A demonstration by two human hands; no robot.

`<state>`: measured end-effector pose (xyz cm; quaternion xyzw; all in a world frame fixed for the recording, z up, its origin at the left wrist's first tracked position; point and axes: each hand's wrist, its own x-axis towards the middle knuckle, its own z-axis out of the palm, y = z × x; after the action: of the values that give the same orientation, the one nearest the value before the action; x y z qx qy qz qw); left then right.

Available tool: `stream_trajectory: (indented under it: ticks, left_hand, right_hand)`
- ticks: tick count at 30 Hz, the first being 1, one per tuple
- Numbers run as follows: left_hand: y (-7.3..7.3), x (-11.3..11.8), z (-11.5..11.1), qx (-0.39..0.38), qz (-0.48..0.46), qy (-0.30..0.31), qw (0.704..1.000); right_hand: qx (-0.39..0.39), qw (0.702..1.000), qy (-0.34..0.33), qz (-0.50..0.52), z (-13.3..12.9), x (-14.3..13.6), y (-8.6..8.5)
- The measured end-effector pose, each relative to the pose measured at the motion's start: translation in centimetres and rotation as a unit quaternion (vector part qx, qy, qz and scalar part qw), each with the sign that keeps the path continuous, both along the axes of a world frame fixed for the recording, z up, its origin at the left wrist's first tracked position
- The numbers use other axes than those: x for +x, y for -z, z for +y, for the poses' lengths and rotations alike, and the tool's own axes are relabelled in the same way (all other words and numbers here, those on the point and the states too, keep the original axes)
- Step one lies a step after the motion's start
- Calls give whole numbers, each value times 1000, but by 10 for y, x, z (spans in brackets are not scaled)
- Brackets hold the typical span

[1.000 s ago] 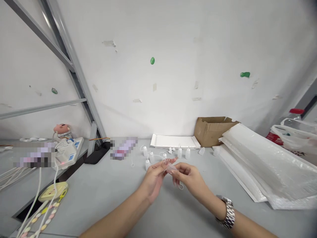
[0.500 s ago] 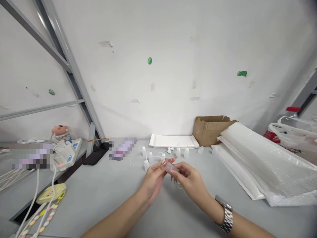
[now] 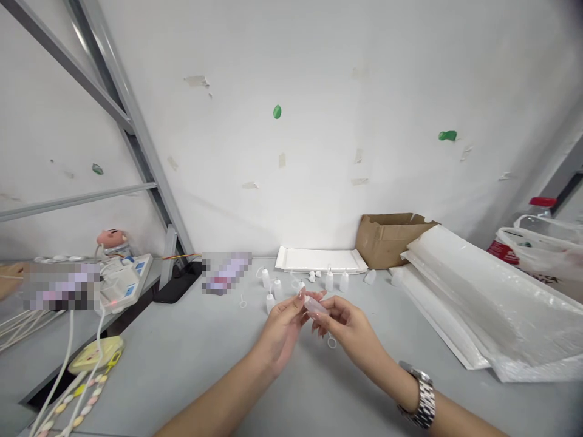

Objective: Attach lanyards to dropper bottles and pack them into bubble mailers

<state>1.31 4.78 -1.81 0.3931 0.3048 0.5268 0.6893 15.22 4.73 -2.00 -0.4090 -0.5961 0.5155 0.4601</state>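
A small translucent squeeze bottle (image 3: 317, 306) lies tilted between my two hands, above the table. My right hand (image 3: 350, 325), with a metal watch on the wrist, grips its body between thumb and fingers. At the other end, my left hand (image 3: 283, 325) pinches the neck end with thumb and fingers, which hide the tip. Under my right hand a thin white ring (image 3: 332, 342) shows. Several similar bottles with thin tips stand just beyond, among them one bottle (image 3: 270, 303) near my left hand and another (image 3: 344, 281) farther right. Small white caps (image 3: 314, 277) lie among them.
Behind the bottles lie a flat white package (image 3: 321, 260) and an open cardboard box (image 3: 394, 240). Bubble mailers (image 3: 492, 303) cover the right side. At left are a power strip (image 3: 132, 282), cables and a black phone-like object (image 3: 177, 288). Part of another person's arm (image 3: 10, 280) seems to show.
My left fingers have shifted slightly at the bottle's neck end, and more of the bottle shows. What looks like another person's arm has come in at the left edge.
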Motion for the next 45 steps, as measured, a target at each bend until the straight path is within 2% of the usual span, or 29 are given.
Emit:
stream_trajectory:
  ticks: [4,7,14,17,21,27,31,37,45]
  left_hand:
    - [0,0,0,-10,-25,13,1000]
    - [0,1,0,-33,-53,23,998]
    - [-1,4,-3,-25,-54,29,998]
    - [-4,3,-2,-36,-48,22,998]
    - [-5,1,-1,-30,-34,0,999]
    - [-3,5,-3,8,18,-49,999]
    - [-3,7,-4,9,30,-71,997]
    - [-4,5,-4,-9,6,-46,999]
    - [-4,5,-7,-33,-51,-1,998]
  right_hand:
    - [-44,993,-86,70,0,-1,-4]
    - [-83,981,-116,130,2,0,-3]
    - [-162,924,-224,263,10,3,5]
    - [-175,920,-229,265,11,4,6]
    - [-167,937,-216,217,8,3,7]
    - [-115,969,-161,146,2,-1,0]
    - [-101,978,-141,114,-2,-3,-2]
    - [-107,972,-158,138,-2,-3,2]
    - [-119,949,-204,208,1,-5,12]
